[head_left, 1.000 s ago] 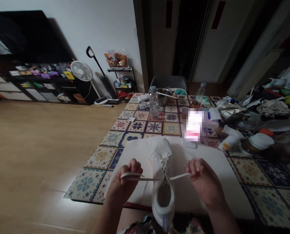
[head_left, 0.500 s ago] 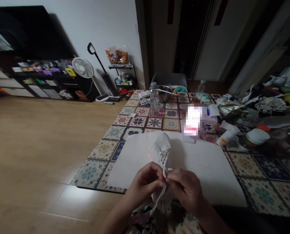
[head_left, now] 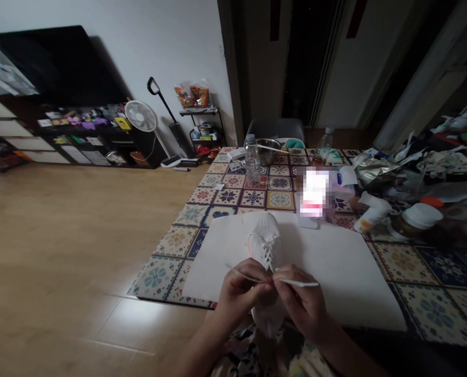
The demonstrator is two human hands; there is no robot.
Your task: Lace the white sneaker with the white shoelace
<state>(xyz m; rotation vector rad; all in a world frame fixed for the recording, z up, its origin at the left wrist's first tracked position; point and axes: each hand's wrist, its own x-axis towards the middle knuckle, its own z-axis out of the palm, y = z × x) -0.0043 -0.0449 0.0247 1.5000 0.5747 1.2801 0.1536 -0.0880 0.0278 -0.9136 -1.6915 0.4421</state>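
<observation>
A white sneaker lies on a white sheet at the near side of the table, toe pointing away from me. My left hand and my right hand meet over its opening, fingertips pinched close together. Both are closed on the white shoelace. One lace end sticks out to the right over my right hand, while a thinner end extends left across my left hand. The crossed lacing shows just beyond my fingers. What the lace does between the fingertips is hidden.
A lit, blurred phone stands beyond the sheet. Farther back are a clear bottle and a metal bowl. A white spray bottle, a white-lidded jar and clutter crowd the right side. The table's left edge borders wooden floor.
The lace ends, before hanging down toward me, now stretch sideways, left and right. My hands have drawn together over the shoe, and the view has shifted slightly.
</observation>
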